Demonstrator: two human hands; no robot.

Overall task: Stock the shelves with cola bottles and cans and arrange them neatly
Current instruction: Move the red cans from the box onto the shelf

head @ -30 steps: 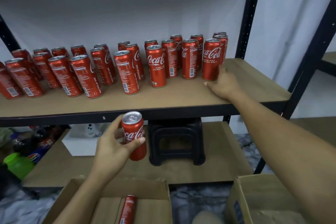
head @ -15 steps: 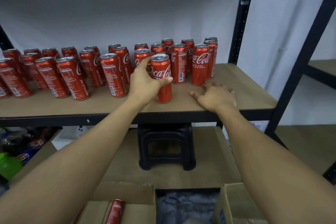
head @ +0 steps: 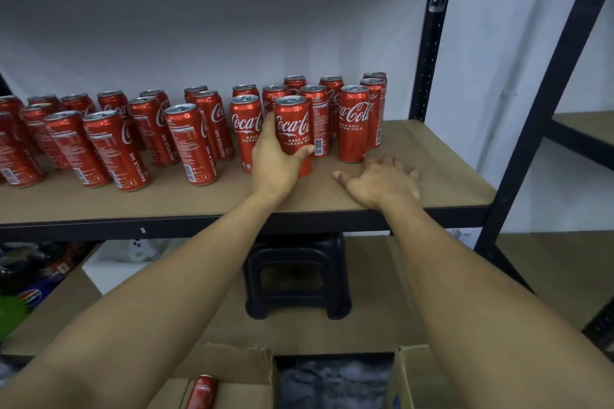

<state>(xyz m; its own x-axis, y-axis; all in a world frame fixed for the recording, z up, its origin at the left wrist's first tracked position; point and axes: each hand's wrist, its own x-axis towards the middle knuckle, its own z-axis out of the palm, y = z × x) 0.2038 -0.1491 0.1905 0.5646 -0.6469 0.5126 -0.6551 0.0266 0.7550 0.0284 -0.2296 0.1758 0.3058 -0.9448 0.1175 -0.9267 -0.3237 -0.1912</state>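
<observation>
Several tall red cola cans stand in rows on the brown shelf (head: 432,169). My left hand (head: 274,159) grips one red cola can (head: 294,129) upright at the front of the rows, its base at the shelf board, between two front-row cans. My right hand (head: 382,183) rests flat on the shelf with fingers spread, just in front of the rightmost front can (head: 354,123). One more can (head: 201,392) lies in the open cardboard box (head: 239,372) below.
Black shelf uprights (head: 428,43) stand at the right. A black plastic stool (head: 297,276) sits on the lower shelf. Dark bottles (head: 30,276) are at the lower left. A second cardboard box (head: 412,375) is at the bottom right.
My left hand lifted the can from over the box up to the shelf and moved it into the front row. My right hand slid back from the rightmost can toward the shelf edge.
</observation>
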